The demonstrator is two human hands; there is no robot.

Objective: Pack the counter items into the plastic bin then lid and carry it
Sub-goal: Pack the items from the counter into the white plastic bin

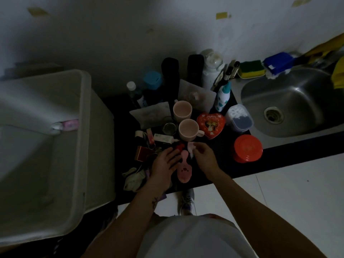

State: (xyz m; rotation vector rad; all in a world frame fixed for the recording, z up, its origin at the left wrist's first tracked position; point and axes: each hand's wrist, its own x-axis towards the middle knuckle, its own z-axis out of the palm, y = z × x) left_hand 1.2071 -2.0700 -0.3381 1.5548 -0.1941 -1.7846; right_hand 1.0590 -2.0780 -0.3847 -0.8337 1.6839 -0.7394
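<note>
While R hand pinches pink packet, bin sits well left.

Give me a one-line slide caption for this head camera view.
Left hand rests on counter clutter, right hand pinches a small pale pink item, beside the large open white plastic bin.

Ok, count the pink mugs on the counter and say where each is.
2. The far mug stands left of the red heart tin; the near mug stands just in front of it, handle toward the tin. Dim clutter could hide another.
</note>
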